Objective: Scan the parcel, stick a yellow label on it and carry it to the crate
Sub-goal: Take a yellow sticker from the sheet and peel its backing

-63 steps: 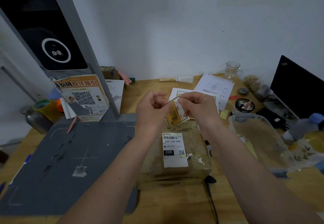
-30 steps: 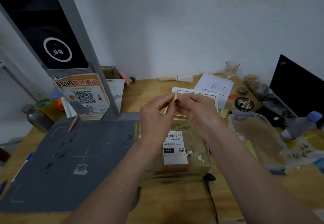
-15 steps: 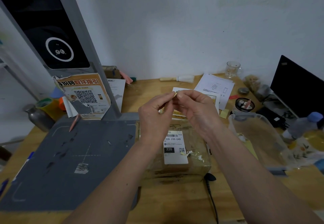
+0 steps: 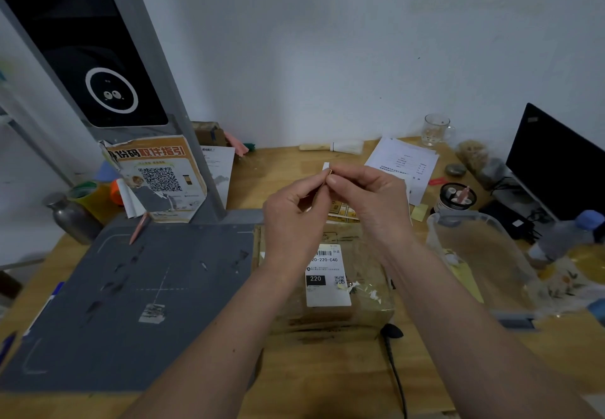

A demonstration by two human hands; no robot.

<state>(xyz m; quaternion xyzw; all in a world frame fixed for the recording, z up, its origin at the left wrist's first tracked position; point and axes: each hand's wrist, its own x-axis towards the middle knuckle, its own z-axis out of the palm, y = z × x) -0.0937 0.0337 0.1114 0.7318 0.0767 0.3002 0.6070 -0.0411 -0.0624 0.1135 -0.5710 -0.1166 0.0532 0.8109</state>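
Both hands (image 4: 330, 199) pinch label (image 4: 330, 171) above parcel (image 4: 357, 287)

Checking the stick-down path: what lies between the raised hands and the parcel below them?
Head view: nothing but air between the hands and the parcel; its top carries only its white shipping label.

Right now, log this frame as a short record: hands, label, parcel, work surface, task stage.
left hand: raised above the parcel, fingertips pinching the label
right hand: same height, pinching the label from the other side
yellow label: seen edge-on between both hands, only a sliver visible, not yet stuck on
parcel: brown box on the wooden desk, white shipping slip facing up
grey mat: left of the parcel, nothing large on it
task stage: label being peeled or readied; crate not identifiable
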